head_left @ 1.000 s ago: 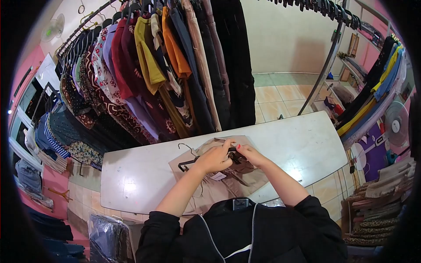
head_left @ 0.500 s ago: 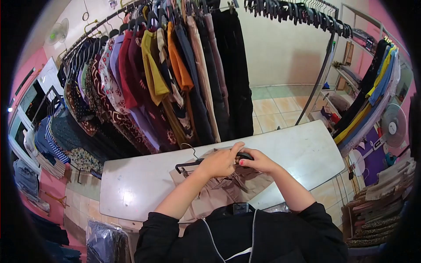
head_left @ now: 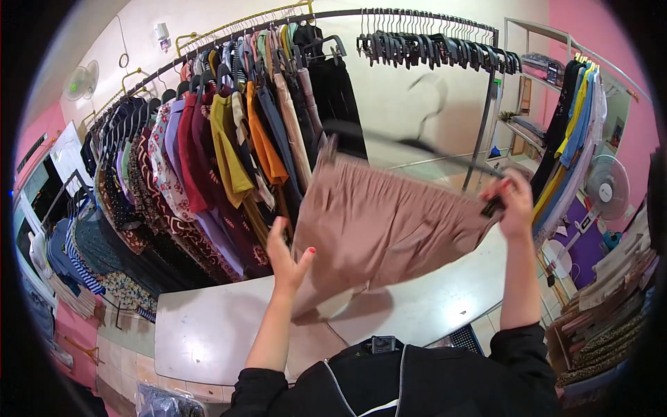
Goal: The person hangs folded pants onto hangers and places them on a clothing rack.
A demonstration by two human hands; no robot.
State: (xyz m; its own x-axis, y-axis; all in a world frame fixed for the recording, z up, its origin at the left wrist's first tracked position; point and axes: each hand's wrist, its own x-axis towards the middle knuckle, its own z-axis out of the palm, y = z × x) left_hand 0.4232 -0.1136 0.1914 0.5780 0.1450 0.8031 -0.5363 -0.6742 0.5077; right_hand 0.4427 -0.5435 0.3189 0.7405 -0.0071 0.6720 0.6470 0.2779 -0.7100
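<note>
Dusty-pink pants with a gathered waistband hang from a black clip hanger, lifted above the white table. The hanger is smeared by motion, its hook pointing up. At the right end of the waistband, my right hand grips the hanger by its clip; the exact finger hold is blurred. Beside the left edge of the pants, my left hand is open, thumb and fingers apart. The lower part of the pants droops onto the table.
The white table lies under the pants. Behind it, a rack carries many garments, with black hangers bunched on its right part. A standing fan and more hanging clothes are at the right. Folded clothes are stacked lower right.
The pants and hanger have risen off the table and spread out in front of me. My hands have moved apart, the left now open, the right at the hanger's right end.
</note>
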